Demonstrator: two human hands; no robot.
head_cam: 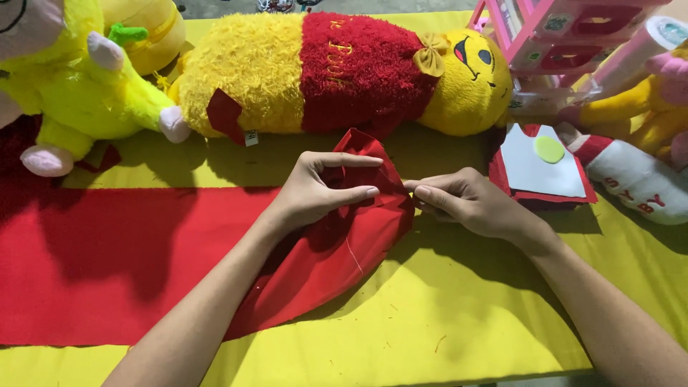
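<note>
A limp piece of dark red fabric (337, 251), folded and creased with a loose thread across it, lies on the yellow and red cloth-covered table (444, 315) in front of a long yellow plush toy (344, 72). The left hand (315, 193) grips its upper edge between thumb and fingers. The right hand (469, 204) pinches the same edge with closed fingertips.

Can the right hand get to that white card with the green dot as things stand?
Probably yes. The white card lies just beyond the right hand with nothing between them, but that hand is pinching the red fabric piece and would need to let go first.
</note>
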